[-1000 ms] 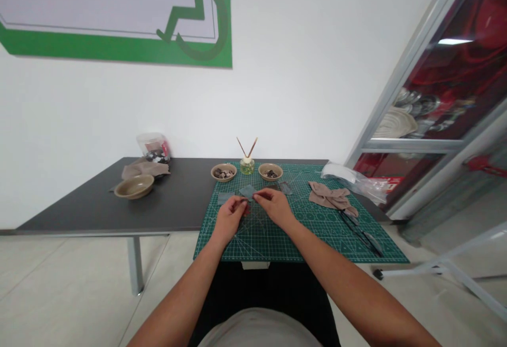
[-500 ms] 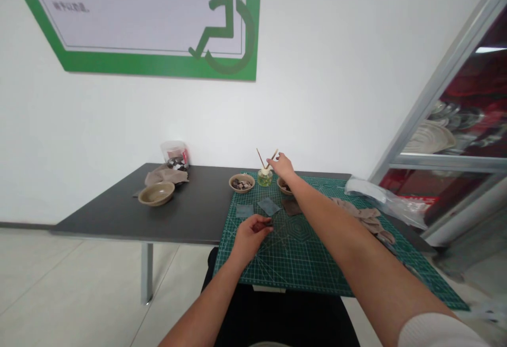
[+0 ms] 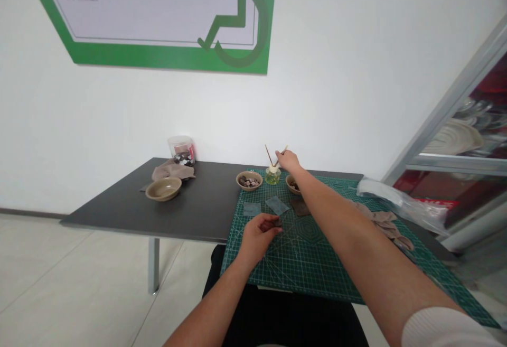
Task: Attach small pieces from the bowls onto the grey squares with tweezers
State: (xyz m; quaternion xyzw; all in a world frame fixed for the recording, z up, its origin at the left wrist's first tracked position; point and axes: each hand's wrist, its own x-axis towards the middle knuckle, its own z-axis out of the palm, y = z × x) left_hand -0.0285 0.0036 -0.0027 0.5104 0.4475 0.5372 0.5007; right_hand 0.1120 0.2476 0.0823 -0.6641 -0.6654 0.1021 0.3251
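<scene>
Over the green cutting mat (image 3: 293, 268), my left hand (image 3: 261, 233) pinches a small dark piece, too small to make out. My right hand (image 3: 288, 160) reaches to the back and closes on one of two thin sticks standing in a small glass jar (image 3: 272, 176) of yellow-green liquid. A bowl of small pieces (image 3: 249, 181) is left of the jar; another bowl (image 3: 291, 183) is partly hidden by my right forearm. Two grey-blue squares (image 3: 277, 205) (image 3: 252, 209) and a brown square (image 3: 300, 207) lie in front of the bowls.
On the dark table (image 3: 198, 199) at the left are a bowl (image 3: 163, 189), a brown cloth (image 3: 173, 169) and a clear tub (image 3: 182, 151). Crumpled brown cloth (image 3: 386, 223) and a plastic bag (image 3: 400, 204) lie at the right. A white wall rises behind.
The view has shifted, so the scene sits slightly to the right and higher. My right hand is now lower on the stick, nearer the jar; my left hand still pinches the dark piece.
</scene>
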